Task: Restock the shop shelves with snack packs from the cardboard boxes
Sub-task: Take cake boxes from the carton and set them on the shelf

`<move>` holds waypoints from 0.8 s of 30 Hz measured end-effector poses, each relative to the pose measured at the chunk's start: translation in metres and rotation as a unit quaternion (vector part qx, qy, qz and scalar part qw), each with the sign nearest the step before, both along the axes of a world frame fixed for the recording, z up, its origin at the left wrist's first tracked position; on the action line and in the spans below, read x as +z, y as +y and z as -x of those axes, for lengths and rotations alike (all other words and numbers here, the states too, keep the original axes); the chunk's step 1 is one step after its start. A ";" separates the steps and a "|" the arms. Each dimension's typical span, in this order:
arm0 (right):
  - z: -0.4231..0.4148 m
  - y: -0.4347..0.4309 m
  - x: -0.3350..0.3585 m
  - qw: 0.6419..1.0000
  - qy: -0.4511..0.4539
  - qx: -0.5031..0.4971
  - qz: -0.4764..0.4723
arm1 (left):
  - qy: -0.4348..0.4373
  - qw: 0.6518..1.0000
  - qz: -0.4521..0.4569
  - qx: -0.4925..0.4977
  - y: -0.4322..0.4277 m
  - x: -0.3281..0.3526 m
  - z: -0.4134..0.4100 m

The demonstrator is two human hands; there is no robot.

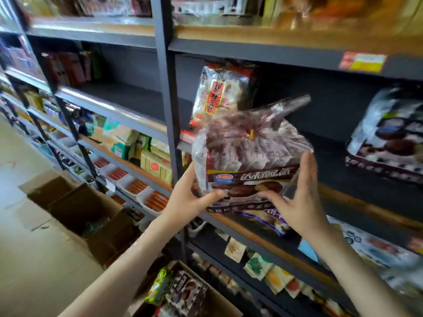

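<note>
A large clear bag of brown chocolate pie packs [249,156] stands upright at the front edge of the middle shelf [357,202]. My left hand [194,195] grips its lower left corner, thumb across the front. My right hand [295,197] presses flat against the bag's right side with straight fingers. Behind it leans a red and silver rice cracker bag [219,94]. A cardboard box [219,300] with more snack packs [183,291] sits below my arms.
A dark pie pack [389,133] stands on the same shelf at the right. A grey upright post [167,88] divides the shelving. Lower shelves hold small packets [258,264] and sausage trays [137,186]. Open brown boxes [87,209] sit on the floor at the left.
</note>
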State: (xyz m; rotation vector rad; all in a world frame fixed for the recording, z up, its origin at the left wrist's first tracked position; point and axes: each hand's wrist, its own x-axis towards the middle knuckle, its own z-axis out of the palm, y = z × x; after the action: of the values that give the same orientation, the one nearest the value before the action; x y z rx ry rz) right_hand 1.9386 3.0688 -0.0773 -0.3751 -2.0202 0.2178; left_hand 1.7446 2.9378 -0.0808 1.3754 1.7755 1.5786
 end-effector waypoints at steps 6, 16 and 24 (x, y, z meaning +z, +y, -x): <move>-0.070 0.039 0.037 0.968 -0.003 -0.133 -0.212 | 0.129 0.991 -0.009 0.028 0.061 0.047 -0.045; -0.172 0.076 0.047 0.950 -0.052 -0.278 -0.134 | 0.176 0.976 0.003 -0.131 0.180 0.058 -0.116; -0.222 0.117 0.042 0.906 -0.136 -0.400 0.029 | 0.211 0.953 0.044 -0.211 0.250 0.063 -0.178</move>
State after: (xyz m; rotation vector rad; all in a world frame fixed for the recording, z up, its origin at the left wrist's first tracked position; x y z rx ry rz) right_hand 2.1606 3.1853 -0.0355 -1.2881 -1.9532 -0.3059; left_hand 1.9226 3.1879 -0.0175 1.9969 1.5890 1.0218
